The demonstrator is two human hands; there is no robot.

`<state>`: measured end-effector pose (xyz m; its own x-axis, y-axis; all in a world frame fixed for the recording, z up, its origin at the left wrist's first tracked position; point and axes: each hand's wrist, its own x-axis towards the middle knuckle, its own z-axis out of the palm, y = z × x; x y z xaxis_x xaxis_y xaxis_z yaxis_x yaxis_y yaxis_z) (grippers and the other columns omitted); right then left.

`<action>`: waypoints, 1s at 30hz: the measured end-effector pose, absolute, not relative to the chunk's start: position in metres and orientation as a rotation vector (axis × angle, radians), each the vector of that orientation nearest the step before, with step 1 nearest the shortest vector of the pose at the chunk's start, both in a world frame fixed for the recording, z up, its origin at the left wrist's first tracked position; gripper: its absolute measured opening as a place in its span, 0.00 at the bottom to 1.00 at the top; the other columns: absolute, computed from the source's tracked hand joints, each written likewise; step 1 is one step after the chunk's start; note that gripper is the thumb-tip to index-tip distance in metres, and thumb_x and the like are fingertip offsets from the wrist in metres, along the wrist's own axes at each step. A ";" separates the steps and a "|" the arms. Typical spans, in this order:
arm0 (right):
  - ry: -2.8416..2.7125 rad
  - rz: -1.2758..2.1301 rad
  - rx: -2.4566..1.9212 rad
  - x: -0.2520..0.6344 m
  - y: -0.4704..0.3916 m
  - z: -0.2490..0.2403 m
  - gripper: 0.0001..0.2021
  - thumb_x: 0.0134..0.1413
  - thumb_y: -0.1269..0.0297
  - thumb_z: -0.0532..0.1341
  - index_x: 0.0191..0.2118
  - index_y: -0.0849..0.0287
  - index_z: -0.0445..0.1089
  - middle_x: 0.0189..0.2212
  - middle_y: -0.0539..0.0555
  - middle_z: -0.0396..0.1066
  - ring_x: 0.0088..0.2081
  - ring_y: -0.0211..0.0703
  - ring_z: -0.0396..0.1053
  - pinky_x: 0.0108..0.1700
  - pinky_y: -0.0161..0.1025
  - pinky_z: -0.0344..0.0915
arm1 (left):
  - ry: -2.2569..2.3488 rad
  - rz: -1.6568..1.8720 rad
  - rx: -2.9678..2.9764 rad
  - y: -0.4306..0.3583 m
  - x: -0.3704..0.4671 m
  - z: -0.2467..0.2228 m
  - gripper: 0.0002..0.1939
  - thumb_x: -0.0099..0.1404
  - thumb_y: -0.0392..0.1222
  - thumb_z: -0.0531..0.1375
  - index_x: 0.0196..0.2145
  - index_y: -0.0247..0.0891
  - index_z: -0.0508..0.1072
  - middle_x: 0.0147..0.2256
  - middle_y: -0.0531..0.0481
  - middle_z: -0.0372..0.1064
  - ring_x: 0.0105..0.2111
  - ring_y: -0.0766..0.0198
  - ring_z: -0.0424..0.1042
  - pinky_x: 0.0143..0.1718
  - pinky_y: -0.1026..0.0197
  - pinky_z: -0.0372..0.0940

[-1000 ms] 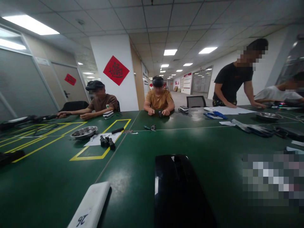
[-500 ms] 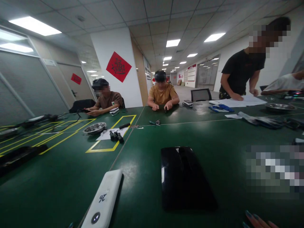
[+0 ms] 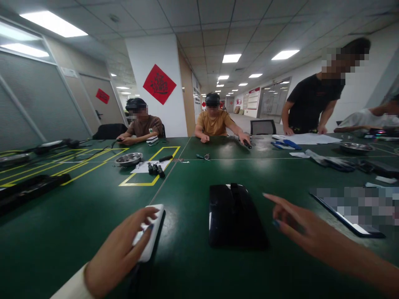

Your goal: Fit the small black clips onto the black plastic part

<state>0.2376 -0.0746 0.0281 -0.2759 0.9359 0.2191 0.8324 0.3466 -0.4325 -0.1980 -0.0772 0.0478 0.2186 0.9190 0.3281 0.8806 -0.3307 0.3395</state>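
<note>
My left hand (image 3: pixel 123 241) lies over the white slab-like device (image 3: pixel 151 237), its fingers bent across the top and partly hiding it. Reaching in from the right, my right hand (image 3: pixel 297 224) hovers above the table with the index finger stretched out, the other fingers loosely bent, and nothing visible in it. Between the hands a glossy black flat object (image 3: pixel 237 224) with a strap-like raised part rests on the green table (image 3: pixel 187 270). It is apart from both hands.
Farther off are a metal bowl (image 3: pixel 129 159), black cylindrical parts (image 3: pixel 156 169) on paper, and small tools (image 3: pixel 204 157). Blue gloves (image 3: pixel 286 144), pale gloves (image 3: pixel 330 160) and a dark-edged flat item (image 3: pixel 355 214) are at right. A black tray (image 3: pixel 31 191) sits left. Several people are around the table.
Both my hands have come up into view, the left onto the white device. The view has shifted slightly. Across the table, a person's hand has reached out sideways to the right.
</note>
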 end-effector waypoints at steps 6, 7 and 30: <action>-2.232 0.306 -1.610 0.160 -0.002 0.033 0.38 0.55 0.43 0.48 0.65 0.59 0.38 0.39 0.60 0.70 0.38 0.49 0.70 0.39 0.45 0.65 | 1.597 0.204 2.440 -0.021 -0.074 0.053 0.27 0.66 0.45 0.45 0.59 0.27 0.51 0.47 0.34 0.67 0.47 0.50 0.68 0.48 0.48 0.61; -2.220 0.281 -1.617 0.155 0.003 0.026 0.38 0.55 0.44 0.49 0.64 0.60 0.39 0.44 0.62 0.69 0.41 0.52 0.70 0.42 0.47 0.64 | 1.624 0.184 2.433 -0.018 -0.060 0.044 0.29 0.66 0.47 0.44 0.61 0.29 0.49 0.48 0.33 0.66 0.47 0.48 0.68 0.47 0.45 0.61; -2.082 -0.596 -1.014 0.138 -0.012 -0.082 0.37 0.52 0.61 0.58 0.63 0.45 0.39 0.50 0.58 0.64 0.46 0.54 0.67 0.44 0.50 0.66 | 0.991 0.940 2.479 -0.008 -0.053 0.025 0.24 0.65 0.37 0.48 0.58 0.46 0.47 0.60 0.46 0.50 0.61 0.56 0.48 0.59 0.48 0.51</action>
<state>0.1384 -0.0124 -0.0820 -0.4202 0.4695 0.7765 0.8094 0.5808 0.0868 -0.0529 -0.0081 0.0248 0.5456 0.7002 0.4605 0.4966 -0.7127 0.4954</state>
